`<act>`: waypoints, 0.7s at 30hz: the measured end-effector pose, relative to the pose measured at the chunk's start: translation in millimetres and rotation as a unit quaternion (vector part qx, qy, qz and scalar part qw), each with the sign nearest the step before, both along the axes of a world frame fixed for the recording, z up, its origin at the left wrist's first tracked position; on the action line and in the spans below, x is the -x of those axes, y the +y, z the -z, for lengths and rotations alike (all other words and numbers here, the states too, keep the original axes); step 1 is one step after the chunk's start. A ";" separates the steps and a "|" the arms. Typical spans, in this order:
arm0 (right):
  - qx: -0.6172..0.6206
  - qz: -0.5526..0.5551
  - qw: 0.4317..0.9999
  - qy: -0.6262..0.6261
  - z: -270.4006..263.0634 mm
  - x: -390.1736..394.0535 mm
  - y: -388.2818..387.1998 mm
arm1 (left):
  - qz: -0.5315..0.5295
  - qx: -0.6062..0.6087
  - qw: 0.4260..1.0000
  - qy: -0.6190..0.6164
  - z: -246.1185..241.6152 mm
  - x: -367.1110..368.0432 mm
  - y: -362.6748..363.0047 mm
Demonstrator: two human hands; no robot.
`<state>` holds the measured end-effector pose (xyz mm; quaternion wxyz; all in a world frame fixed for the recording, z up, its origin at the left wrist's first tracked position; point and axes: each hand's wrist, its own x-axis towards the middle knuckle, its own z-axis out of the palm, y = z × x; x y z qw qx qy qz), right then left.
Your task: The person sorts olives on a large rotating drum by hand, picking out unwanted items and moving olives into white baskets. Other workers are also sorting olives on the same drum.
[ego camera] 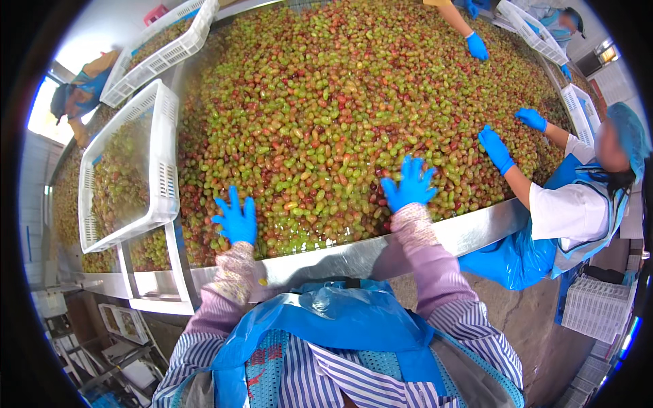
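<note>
A wide bed of loose green and reddish grapes (326, 122) fills the stainless steel sorting table before me. My left hand (237, 218), in a blue glove, rests over the grapes near the front rim, fingers spread. Farther right, my right hand (409, 186), also gloved in blue, reaches over the grapes with its fingers apart. Neither hand holds anything that I can see. Water glistens among the grapes along the metal rim (316, 262), which runs below both wrists.
White plastic crates, one near (163, 204) and one farther back (153, 61), hold grapes on the left. A metal frame (176, 275) supports the near crate. A co-worker (576, 204) reaches in from the right; another gloved hand (477, 47) is at the far side. Stacked crates (597, 308) stand lower right.
</note>
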<state>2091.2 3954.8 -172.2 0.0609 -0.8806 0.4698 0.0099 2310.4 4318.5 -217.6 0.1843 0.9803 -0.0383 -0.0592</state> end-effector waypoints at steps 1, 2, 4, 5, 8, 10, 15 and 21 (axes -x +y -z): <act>-0.021 -0.027 0.999 0.013 0.2 -12.8 24.4 | 0.057 0.044 0.997 -0.042 -9.0 24.1 -16.3; -0.047 -0.059 0.997 0.020 -0.3 -26.1 50.1 | 0.170 0.131 0.969 -0.121 -19.2 40.5 -33.7; -0.095 -0.151 0.984 -0.003 -2.0 -51.3 95.0 | 0.241 -0.012 0.965 -0.100 -33.1 84.7 -71.6; -0.105 -0.208 0.972 -0.034 -2.4 -62.4 109.5 | 0.330 0.003 0.936 -0.121 -38.8 88.0 -81.6; -0.186 -0.432 0.882 -0.033 -1.5 -91.1 102.4 | 0.406 -0.084 0.890 -0.191 -41.1 62.5 -75.3; -0.159 -0.436 0.886 -0.026 -0.8 -109.2 57.0 | 0.358 -0.053 0.899 -0.247 -34.8 20.2 -36.5; -0.043 -0.315 0.938 0.139 8.0 -149.0 -59.6 | 0.142 -0.095 0.981 -0.091 -16.0 -64.3 49.1; -0.233 -0.215 0.926 0.202 21.3 -154.2 -71.6 | 0.151 0.072 0.967 -0.191 -47.8 -47.2 41.6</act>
